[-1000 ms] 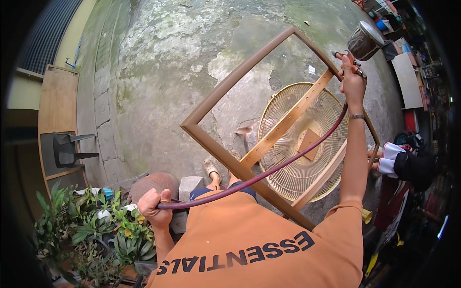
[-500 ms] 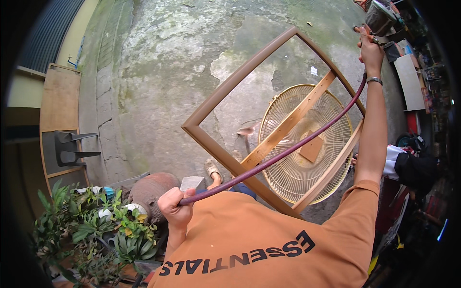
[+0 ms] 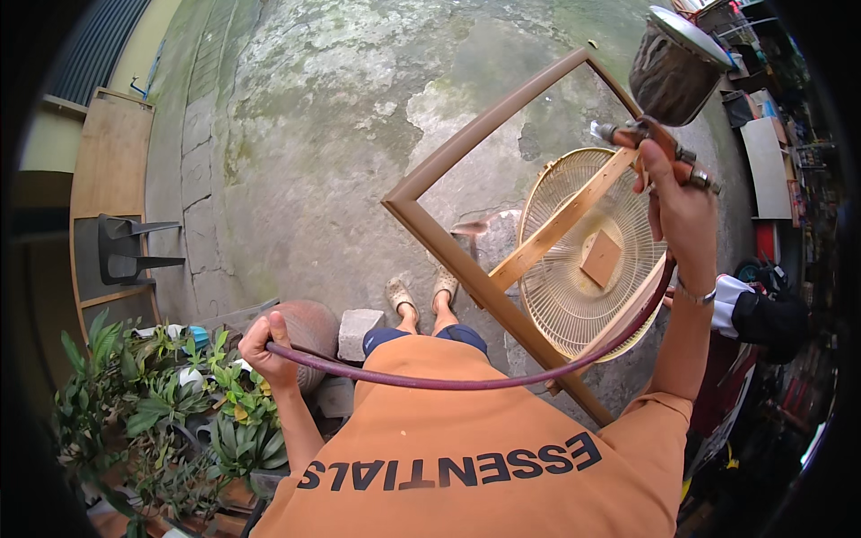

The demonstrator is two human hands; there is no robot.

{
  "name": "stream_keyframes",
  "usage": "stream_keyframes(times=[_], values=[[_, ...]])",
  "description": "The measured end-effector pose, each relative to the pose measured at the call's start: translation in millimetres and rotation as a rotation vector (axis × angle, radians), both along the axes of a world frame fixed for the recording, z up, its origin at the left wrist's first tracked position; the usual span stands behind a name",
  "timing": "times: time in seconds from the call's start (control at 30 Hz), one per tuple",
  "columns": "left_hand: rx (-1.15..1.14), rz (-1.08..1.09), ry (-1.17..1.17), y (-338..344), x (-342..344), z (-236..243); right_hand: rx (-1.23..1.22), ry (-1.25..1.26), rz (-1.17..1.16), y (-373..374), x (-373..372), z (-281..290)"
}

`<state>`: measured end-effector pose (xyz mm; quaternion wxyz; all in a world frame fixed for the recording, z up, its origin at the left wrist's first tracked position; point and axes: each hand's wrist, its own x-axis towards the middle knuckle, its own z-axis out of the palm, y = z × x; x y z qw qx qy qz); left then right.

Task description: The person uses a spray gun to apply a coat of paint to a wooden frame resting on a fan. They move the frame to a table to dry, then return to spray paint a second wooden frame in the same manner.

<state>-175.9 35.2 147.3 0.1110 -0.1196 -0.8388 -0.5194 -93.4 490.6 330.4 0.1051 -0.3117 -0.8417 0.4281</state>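
In my right hand (image 3: 683,215), fingers wrapped around its handle, is a paint spray gun (image 3: 659,142) with a stained grey cup (image 3: 674,76) on top. A dark red hose (image 3: 430,383) sags from below that hand across my front. My left hand (image 3: 267,348) is closed around the hose at the far left. Beneath the gun a brown frame (image 3: 489,125) with a bare wood slat (image 3: 560,220) across it rests at a slant over a round cream fan grille (image 3: 554,296). The gun partly hides the frame's far right side.
Potted plants (image 3: 170,412) and a reddish clay jar (image 3: 309,327) stand at the lower left, beside a concrete block (image 3: 360,334). A dark chair (image 3: 121,247) is by the left wall. Boards (image 3: 767,161) and clutter line the right side. Stained concrete floor (image 3: 332,152) spreads ahead.
My right hand has drawn the spray gun nearer and down, over the frame's far right part. My left hand has shifted left, and the hose hangs lower. The view has shifted slightly.
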Motion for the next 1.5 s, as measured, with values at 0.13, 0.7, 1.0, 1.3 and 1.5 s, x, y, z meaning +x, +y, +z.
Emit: stream_keyframes(times=[0.13,0.7,1.0,1.3,1.5], values=[[-0.005,-0.005,0.032,-6.5,-9.8,5.1,-0.120,0.071,0.112,-50.1,25.0,-11.7],[-0.068,-0.044,0.093,13.4,1.3,30.0,-0.038,0.197,0.126,-45.1,61.2,-51.4],[-0.092,-0.093,0.178,41.8,25.5,39.7,0.052,0.119,-0.172,72.2,40.0,-86.9],[-0.192,-0.139,0.159,93.2,54.0,54.1,0.213,0.198,-0.311,189.8,1.3,-109.9],[-0.124,-0.240,0.061,127.1,69.4,58.8,0.517,0.219,-0.420,272.5,-30.1,-85.0]])
